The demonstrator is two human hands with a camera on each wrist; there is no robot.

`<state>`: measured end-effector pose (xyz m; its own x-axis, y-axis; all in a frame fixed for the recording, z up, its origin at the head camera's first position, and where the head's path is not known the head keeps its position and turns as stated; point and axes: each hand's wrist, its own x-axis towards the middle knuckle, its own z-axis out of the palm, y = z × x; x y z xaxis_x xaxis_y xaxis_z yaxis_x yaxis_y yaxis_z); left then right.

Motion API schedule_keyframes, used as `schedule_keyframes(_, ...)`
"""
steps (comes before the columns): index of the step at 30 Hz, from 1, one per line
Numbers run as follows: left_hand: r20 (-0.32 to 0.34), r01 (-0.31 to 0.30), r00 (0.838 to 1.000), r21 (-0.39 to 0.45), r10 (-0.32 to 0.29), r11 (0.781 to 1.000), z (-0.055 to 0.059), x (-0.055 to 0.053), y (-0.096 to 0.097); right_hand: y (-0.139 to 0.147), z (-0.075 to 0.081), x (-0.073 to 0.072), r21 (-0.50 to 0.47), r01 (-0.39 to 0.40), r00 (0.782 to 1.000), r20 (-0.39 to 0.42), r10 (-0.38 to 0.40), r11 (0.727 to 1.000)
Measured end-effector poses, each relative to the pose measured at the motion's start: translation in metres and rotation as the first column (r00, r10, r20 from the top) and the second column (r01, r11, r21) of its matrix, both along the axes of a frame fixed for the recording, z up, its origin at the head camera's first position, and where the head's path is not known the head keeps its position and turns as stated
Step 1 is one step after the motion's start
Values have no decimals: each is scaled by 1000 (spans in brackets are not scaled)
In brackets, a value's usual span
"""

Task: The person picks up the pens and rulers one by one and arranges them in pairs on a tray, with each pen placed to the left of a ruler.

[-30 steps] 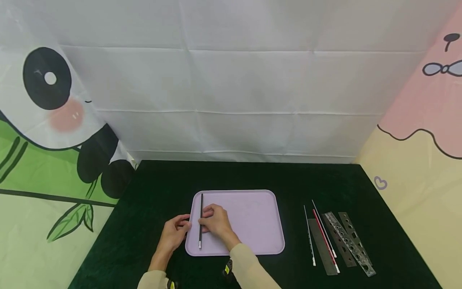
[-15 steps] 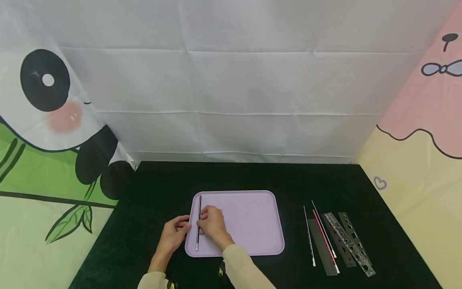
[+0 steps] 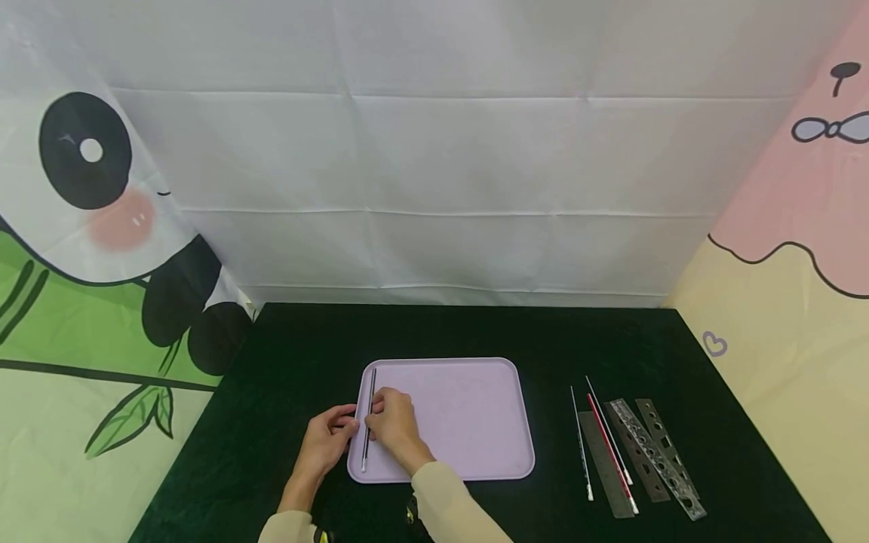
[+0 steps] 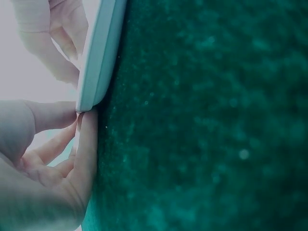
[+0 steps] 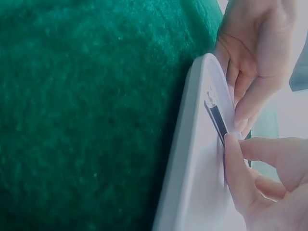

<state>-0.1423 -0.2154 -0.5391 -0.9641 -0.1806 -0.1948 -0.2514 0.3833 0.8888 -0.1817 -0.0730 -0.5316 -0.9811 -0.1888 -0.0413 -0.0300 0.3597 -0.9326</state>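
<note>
My right hand (image 3: 396, 426) pinches a slim dark pencil (image 3: 366, 454) with a pale end between thumb and fingertips. The pencil lies lengthwise along the left side of a light purple tray (image 3: 468, 422), slightly slanted. In the right wrist view the pencil (image 5: 219, 119) is low over the tray floor, its pale end pointing toward the rounded near corner; whether it touches the floor I cannot tell. At the tray's left rim my left hand (image 3: 329, 441) pinches the edge. The left wrist view has the left thumb (image 4: 53, 114) at the rim and a finger against its underside.
Right of the tray, on the dark green table cloth (image 3: 543, 339), lie a red pencil (image 3: 608, 445), two pale slim sticks, a plain grey ruler (image 3: 600, 471) and several hole-punched stencil rulers (image 3: 657, 456). A white sheet (image 3: 434, 188) hangs behind the table.
My right hand has slid left with the pencil, closer to the tray's left rim, and the pencil has tilted a little. The left hand stays at the rim.
</note>
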Motion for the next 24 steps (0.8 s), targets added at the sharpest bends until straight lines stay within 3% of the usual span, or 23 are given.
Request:
schedule_keyframes(15,6,-4,1000,1,4,1000,2,2,0,-3,-2,5,-9,10,1000,2,-10,1000)
schedule_keyframes(24,9,-7,1000,3,7,1000,4,2,-1,0,1,10,75,11,991,-134,-1,997)
